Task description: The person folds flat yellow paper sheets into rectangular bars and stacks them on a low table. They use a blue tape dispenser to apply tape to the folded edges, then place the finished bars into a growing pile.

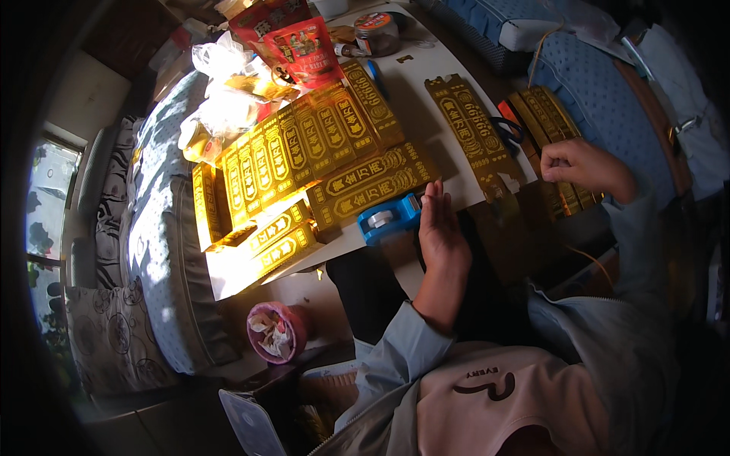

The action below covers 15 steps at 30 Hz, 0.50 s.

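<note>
My left hand [445, 239] is held upright with its fingers straight and close together, empty, at the table's near edge. Just left of its fingertips stands a blue tape dispenser [376, 228] with a roll in it. My right hand [587, 165] has its fingers curled, and nothing shows in it. It is over a stack of gold cartons [550, 122] at the right; whether it touches them I cannot tell. Between the hands, a flat gold carton [465, 122] lies on the table, its torn-looking near end overhanging the edge. Blue-handled scissors [507, 134] lie beside it.
Rows of gold printed boxes [296, 142] cover the left of the white table [425, 85]. Behind them are red food pouches [305, 54], a lidded jar [376, 34] and white plastic bags [225, 108]. A pink wastebasket [299, 328] stands below on the floor.
</note>
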Tool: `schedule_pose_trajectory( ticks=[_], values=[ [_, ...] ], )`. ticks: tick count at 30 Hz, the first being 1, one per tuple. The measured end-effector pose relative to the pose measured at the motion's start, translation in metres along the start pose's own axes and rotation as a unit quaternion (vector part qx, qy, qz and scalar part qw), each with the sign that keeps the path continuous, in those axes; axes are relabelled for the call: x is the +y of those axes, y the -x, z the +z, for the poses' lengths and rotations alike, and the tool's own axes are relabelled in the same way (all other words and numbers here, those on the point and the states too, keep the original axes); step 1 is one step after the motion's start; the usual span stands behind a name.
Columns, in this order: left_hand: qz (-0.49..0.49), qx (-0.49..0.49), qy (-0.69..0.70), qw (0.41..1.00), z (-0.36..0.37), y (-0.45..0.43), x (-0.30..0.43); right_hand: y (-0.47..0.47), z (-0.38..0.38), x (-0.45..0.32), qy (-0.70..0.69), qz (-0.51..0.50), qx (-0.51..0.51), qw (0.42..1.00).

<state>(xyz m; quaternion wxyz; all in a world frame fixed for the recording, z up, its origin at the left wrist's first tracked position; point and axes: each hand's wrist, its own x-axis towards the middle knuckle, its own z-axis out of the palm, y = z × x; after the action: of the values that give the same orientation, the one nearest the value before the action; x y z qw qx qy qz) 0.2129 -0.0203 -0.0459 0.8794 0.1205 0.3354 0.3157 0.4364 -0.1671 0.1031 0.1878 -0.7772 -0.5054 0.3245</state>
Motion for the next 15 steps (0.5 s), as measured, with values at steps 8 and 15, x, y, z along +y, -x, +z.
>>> schedule_pose_trajectory(
  ticks=[8,15],
  values=[
    [-0.002,0.019,-0.052,0.998,0.001,0.000,0.000,0.018,0.016,-0.005,-0.027,-0.006,0.002,1.000],
    [0.013,0.055,-0.059,0.997,0.010,0.003,-0.005,0.028,0.028,0.007,-0.021,-0.003,0.002,1.000]
  ],
)
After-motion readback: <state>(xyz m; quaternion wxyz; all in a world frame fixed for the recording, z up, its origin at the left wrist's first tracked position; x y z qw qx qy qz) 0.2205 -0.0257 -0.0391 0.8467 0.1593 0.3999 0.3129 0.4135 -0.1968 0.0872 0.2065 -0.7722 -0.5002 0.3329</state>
